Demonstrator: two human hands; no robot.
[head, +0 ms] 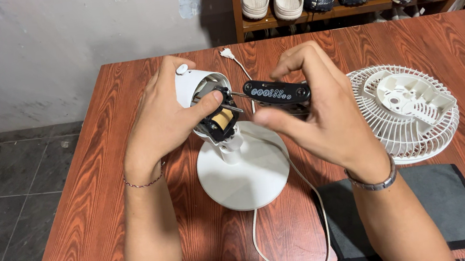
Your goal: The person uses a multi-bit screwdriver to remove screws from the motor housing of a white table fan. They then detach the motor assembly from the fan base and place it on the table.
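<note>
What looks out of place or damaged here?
The fan is apart: its motor sits bare in the left hand, and the grille lies loose on the table. The right hand holds a multi-tool. No breakage visible.

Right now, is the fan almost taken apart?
Partly. The white grille already lies off on the table. The left hand holds the motor housing while the right hand works a black folding tool into the motor. The motor and the round base remain joined.
</note>
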